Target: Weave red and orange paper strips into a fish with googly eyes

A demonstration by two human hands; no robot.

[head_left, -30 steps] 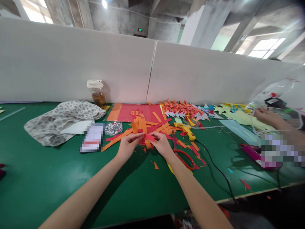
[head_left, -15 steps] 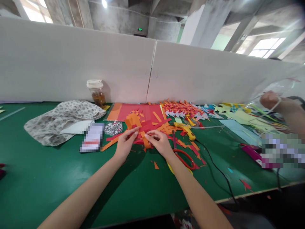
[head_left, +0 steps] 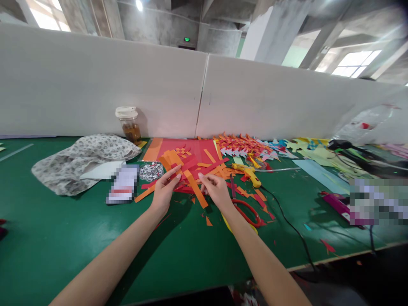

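My left hand (head_left: 165,189) is closed, thumb against fingers, on a piece of woven orange and red paper strips (head_left: 172,161). From this piece a straight orange paper strip (head_left: 196,189) sticks out toward me, between my two hands. My right hand (head_left: 216,189) is just right of that strip, its thumb and fingertips pinched and the other fingers curled. What its fingertips hold, if anything, is too small to make out. Under and behind both hands lie loose orange and red paper strips (head_left: 219,170).
Scissors with red and yellow handles (head_left: 248,212) and a yellow glue gun (head_left: 251,174) lie at right. Behind are woven paper fish (head_left: 239,144). At left are a bag of googly eyes (head_left: 151,171), a phone (head_left: 123,182), a patterned cloth (head_left: 70,165) and a lidded cup (head_left: 130,127).
The orange strip that was bent up between my hands now lies out straight, free of my right fingers. Another person's hand at the far right has left the view.
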